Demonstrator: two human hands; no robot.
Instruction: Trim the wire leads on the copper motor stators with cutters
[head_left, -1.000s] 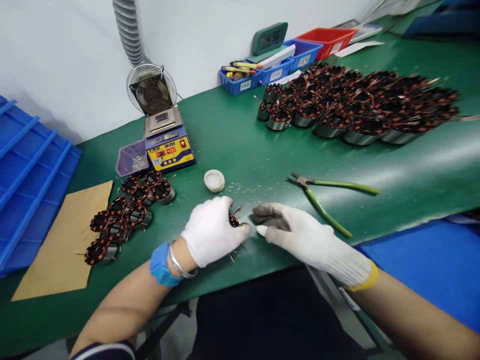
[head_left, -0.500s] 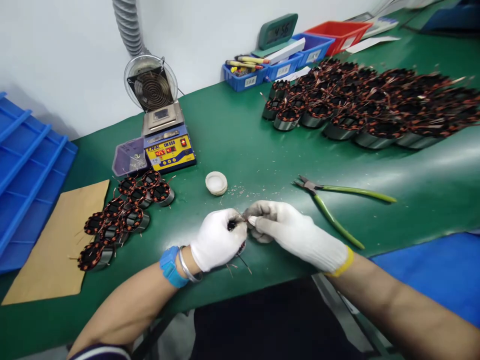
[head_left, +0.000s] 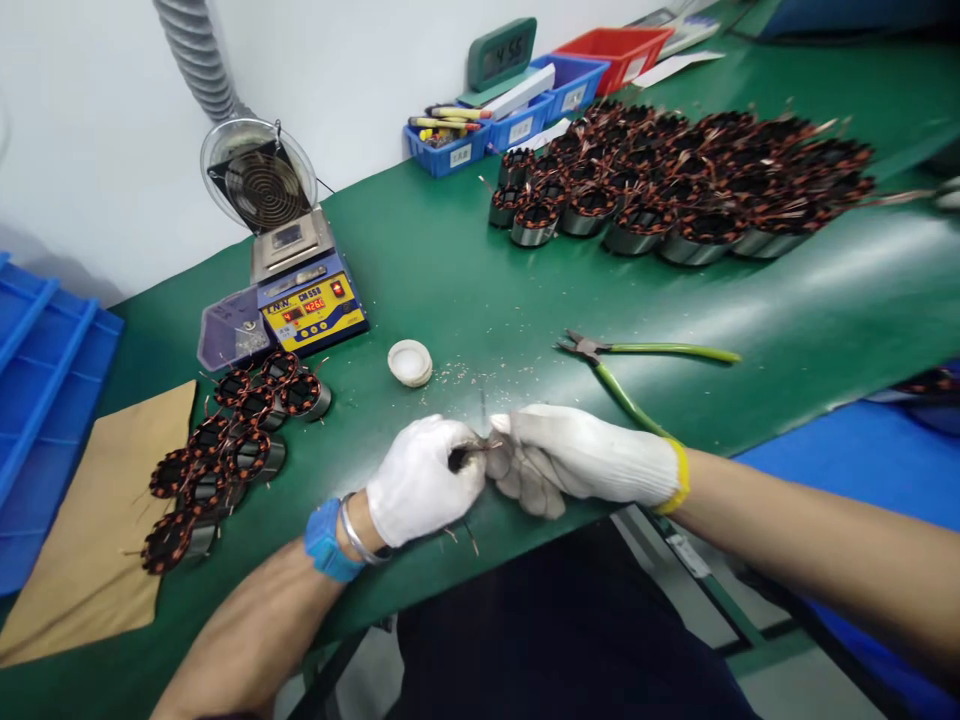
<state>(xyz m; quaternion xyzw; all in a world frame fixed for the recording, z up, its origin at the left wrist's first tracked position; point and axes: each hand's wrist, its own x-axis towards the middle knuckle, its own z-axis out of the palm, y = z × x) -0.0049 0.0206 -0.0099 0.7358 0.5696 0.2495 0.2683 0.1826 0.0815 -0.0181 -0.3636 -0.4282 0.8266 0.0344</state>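
1. Your left hand (head_left: 427, 480) is curled closed around a dark coil ring (head_left: 459, 459), just above the near edge of the tabletop (head_left: 420, 255). Your glove hides most of the ring. This grip likely keeps it from turning.

2. Your right hand (head_left: 592, 455) has its thumb and finger pinched on a thin wire (head_left: 492, 446) at the ring's side. Its other fingers are bent loosely underneath, perhaps to keep out of the way. Your hands meet there, so one can steady while the other works the wire.

3. Loose wire ends (head_left: 473, 541) poke out below your left glove, maybe because they need room to hang free.

4. The green-handled pliers (head_left: 589, 348) lie spread open, just beyond your right hand. That looks like a handy spot for a quick grab.

5. A little white pot (head_left: 410, 364) sits beyond your left hand, with tiny bits (head_left: 457, 375) scattered beside it. It seems close so you can reach it easily.

6. Some rings (head_left: 251, 452) stand bunched on your left, near the yellow-and-blue heater box (head_left: 315, 310). A bigger bunch (head_left: 667, 200) stands at the far right. Keeping them apart probably stops the two bunches from mixing.
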